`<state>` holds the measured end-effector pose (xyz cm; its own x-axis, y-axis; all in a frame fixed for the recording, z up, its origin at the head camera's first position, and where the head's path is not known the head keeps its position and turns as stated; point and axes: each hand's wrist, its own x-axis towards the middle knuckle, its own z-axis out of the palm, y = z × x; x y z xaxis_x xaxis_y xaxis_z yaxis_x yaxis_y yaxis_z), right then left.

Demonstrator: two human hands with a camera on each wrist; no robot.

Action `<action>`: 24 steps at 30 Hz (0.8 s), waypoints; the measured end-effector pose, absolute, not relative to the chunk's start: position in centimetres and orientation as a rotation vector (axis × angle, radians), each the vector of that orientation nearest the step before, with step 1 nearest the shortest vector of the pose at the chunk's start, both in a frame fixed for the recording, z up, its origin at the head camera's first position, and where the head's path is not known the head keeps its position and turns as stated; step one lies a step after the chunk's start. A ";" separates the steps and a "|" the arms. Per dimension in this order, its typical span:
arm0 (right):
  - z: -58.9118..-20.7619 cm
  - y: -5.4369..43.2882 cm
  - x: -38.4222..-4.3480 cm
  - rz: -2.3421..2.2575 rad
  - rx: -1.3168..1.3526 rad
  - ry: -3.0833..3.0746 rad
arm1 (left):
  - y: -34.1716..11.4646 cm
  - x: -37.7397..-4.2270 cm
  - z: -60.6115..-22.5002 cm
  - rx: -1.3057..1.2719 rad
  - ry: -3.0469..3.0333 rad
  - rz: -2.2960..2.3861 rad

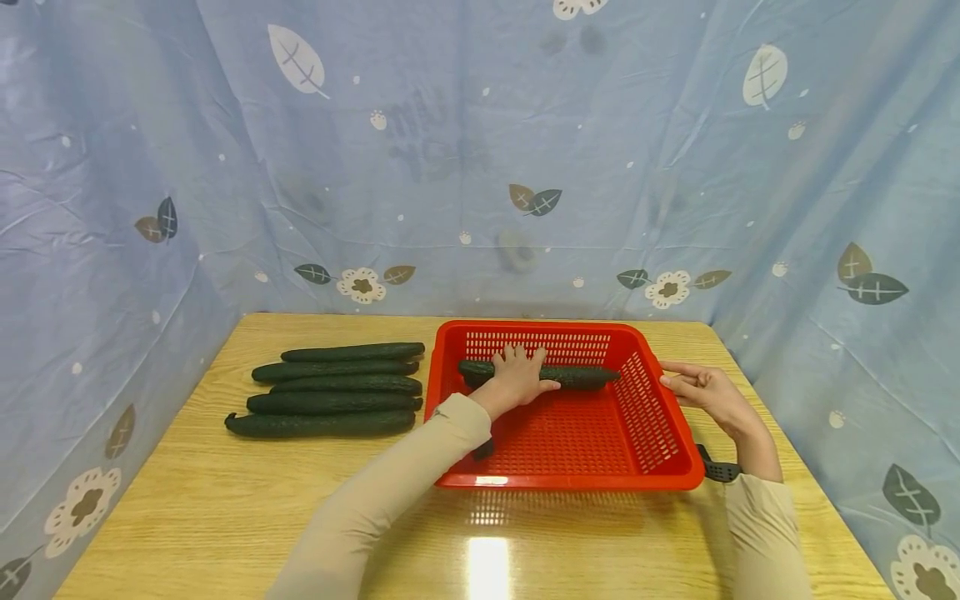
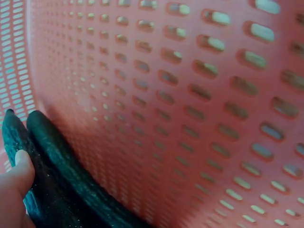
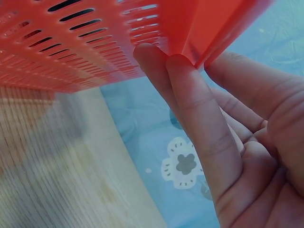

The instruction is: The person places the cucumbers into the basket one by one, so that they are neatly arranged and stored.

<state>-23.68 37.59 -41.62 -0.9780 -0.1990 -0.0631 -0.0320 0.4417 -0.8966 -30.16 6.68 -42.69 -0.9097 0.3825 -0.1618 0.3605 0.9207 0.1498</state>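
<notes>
Inside the red plastic basket (image 1: 570, 482), my left hand (image 1: 517, 377) holds a dark green cucumber (image 1: 577, 377) that lies crosswise near the back wall. The thumb (image 2: 23, 166) lies along this cucumber in the left wrist view, and another cucumber (image 2: 71, 161) lies right beside it along the slotted wall. My right hand (image 1: 712, 396) is at the basket's right side. Seen from the right wrist, that hand pinches the rim, with two fingers (image 3: 199, 99) below it and the thumb on the other side.
Several cucumbers (image 1: 322, 423) lie side by side on the wooden table (image 1: 225, 517), left of the basket. A blue patterned curtain (image 1: 450, 167) surrounds the table at the back and sides. A black strap (image 1: 720, 472) shows at the right wrist.
</notes>
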 end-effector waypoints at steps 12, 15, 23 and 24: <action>-41.6 37.5 -23.7 -1.591 -0.238 2.517 | 7.0 -30.1 -43.3 0.545 2.931 0.082; -41.6 37.6 -23.7 -1.591 -0.241 2.519 | 7.1 -30.1 -43.3 0.548 2.929 0.065; -41.7 37.6 -23.8 -1.590 -0.250 2.517 | 7.1 -30.0 -43.2 0.534 2.899 0.097; -41.7 37.6 -23.7 -1.592 -0.251 2.515 | 7.1 -30.0 -43.2 0.533 2.898 0.097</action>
